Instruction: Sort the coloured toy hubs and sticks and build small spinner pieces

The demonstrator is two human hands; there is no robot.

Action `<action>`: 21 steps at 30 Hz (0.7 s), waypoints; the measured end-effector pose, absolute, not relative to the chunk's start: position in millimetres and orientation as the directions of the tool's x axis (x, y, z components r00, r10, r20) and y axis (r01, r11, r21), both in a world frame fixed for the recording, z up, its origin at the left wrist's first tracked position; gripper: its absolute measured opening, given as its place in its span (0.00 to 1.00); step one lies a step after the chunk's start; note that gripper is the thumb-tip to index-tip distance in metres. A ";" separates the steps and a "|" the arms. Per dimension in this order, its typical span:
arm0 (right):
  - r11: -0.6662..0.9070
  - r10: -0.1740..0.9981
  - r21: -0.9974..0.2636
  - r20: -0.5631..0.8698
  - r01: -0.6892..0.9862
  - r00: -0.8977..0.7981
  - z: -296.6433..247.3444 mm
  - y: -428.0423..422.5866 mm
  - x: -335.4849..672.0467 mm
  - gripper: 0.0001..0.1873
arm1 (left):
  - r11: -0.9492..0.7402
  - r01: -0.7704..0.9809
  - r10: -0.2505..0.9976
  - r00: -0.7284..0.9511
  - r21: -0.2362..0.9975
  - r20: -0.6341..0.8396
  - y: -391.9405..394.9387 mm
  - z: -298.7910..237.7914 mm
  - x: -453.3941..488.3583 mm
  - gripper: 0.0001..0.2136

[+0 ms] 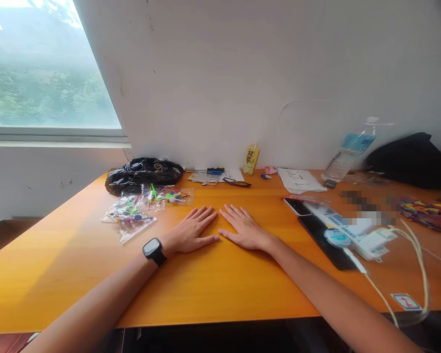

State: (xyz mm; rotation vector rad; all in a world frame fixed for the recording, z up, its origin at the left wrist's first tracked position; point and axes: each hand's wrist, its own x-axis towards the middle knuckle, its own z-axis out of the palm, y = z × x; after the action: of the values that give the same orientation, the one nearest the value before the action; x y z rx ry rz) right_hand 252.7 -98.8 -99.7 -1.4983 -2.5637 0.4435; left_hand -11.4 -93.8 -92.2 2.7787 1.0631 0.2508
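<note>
My left hand (191, 229) lies flat on the orange table (66, 264), fingers spread, holding nothing; a black smartwatch (154, 250) sits on its wrist. My right hand (242, 228) lies flat beside it, palm down, fingers apart, also holding nothing. The two hands almost touch at the fingertips. Clear plastic bags of small colourful parts (132, 213) lie just left of my left hand.
A black plastic bag (143, 175) sits at the back left. Papers (300, 180), a yellow carton (251, 159), glasses (237, 183) and a water bottle (347, 152) line the wall. A phone (297, 206), power strip (347, 228) with cables, and a dark bag (411, 159) lie right.
</note>
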 end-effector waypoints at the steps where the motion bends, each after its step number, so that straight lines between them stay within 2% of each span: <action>1: 0.457 0.870 -0.322 -0.032 0.829 -0.492 -99.0 -98.6 252.7 0.50 | -0.735 0.644 0.672 0.734 0.211 0.103 -93.5 -92.0 -11.4 0.40; 21: 0.461 0.867 -0.337 -0.024 0.821 -0.497 -99.8 -99.0 254.6 0.48 | -0.737 0.625 0.668 0.732 0.257 0.135 -92.9 -92.1 -11.4 0.38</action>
State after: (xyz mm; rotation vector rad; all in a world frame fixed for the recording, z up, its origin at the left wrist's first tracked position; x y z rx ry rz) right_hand 254.6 -99.0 -99.8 -1.4865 -2.5531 0.4617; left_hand -11.4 -92.9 -92.1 2.7402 1.0344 0.3247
